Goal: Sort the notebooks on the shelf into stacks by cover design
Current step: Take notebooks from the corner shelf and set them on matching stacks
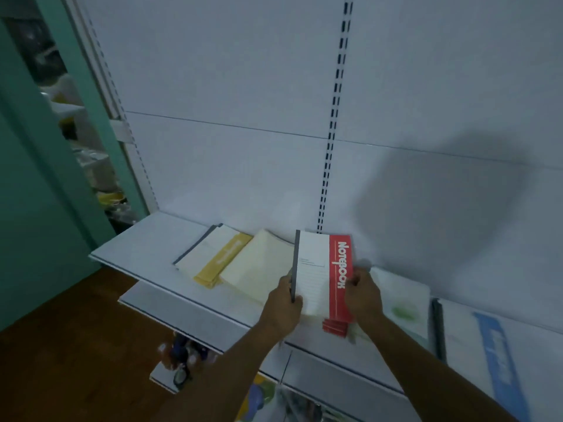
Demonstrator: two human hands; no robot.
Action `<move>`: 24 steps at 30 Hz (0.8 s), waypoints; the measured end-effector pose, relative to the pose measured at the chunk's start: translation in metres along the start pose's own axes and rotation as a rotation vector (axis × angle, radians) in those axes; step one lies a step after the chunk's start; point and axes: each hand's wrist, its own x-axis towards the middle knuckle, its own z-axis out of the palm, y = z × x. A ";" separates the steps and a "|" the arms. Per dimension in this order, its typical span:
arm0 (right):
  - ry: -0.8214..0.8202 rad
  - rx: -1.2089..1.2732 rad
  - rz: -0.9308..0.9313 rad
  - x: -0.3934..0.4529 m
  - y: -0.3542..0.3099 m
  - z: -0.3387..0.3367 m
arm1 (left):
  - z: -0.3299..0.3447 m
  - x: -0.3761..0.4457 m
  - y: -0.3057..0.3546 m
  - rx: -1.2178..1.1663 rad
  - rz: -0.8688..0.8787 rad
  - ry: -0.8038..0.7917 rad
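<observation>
A white notebook with a red "Notebook" band point(323, 269) is lifted above the white shelf point(137, 248). My left hand point(285, 303) grips its dark spine edge and my right hand point(362, 296) grips its red edge. More red-banded covers point(335, 325) lie stacked beneath it. To the left lies a stack with yellow bands point(213, 257), and a plain cream notebook point(259, 266) overlaps it. On the right a pale notebook with a green blotch point(402, 306) lies flat, and a blue-banded notebook point(493, 354) sits at the far right.
The white slotted back panel point(335, 117) rises behind the shelf. Lower shelves point(170, 306) hold small dark items and colourful goods. A teal wall point(30, 193) and brown floor point(76, 345) are at the left.
</observation>
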 end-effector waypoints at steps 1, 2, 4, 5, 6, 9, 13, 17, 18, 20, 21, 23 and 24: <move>0.018 -0.028 0.002 0.007 0.000 -0.002 | 0.003 0.009 0.002 0.034 0.018 -0.026; 0.030 -0.056 0.011 0.013 0.000 -0.004 | 0.004 0.018 0.004 0.072 0.041 -0.047; 0.023 -0.132 0.052 0.022 0.000 -0.004 | 0.008 0.037 0.004 0.175 0.096 -0.094; 0.006 -0.185 0.081 0.025 0.001 -0.002 | 0.010 0.045 0.002 0.215 0.115 -0.126; -0.003 -0.234 0.113 0.027 0.003 0.001 | 0.010 0.052 0.001 0.249 0.144 -0.157; 0.046 -0.331 0.182 0.033 0.005 0.016 | 0.012 0.071 -0.008 0.331 0.149 -0.236; 0.093 -0.533 0.203 0.033 -0.003 0.041 | 0.015 0.089 -0.031 0.516 0.128 -0.309; 0.034 -0.715 0.240 0.023 0.001 0.073 | 0.023 0.098 -0.045 0.587 0.171 -0.381; 0.024 -0.742 0.232 0.020 0.004 0.078 | 0.024 0.100 -0.047 0.705 0.206 -0.430; -0.010 -0.754 0.245 0.019 0.007 0.083 | 0.025 0.102 -0.044 0.771 0.243 -0.493; -0.029 -0.756 0.260 0.019 0.006 0.082 | 0.027 0.104 -0.044 0.778 0.251 -0.540; -0.053 -0.766 0.283 0.021 0.007 0.081 | 0.030 0.112 -0.041 0.810 0.332 -0.588; -0.063 -0.772 0.288 0.021 0.007 0.081 | 0.031 0.116 -0.037 0.840 0.353 -0.570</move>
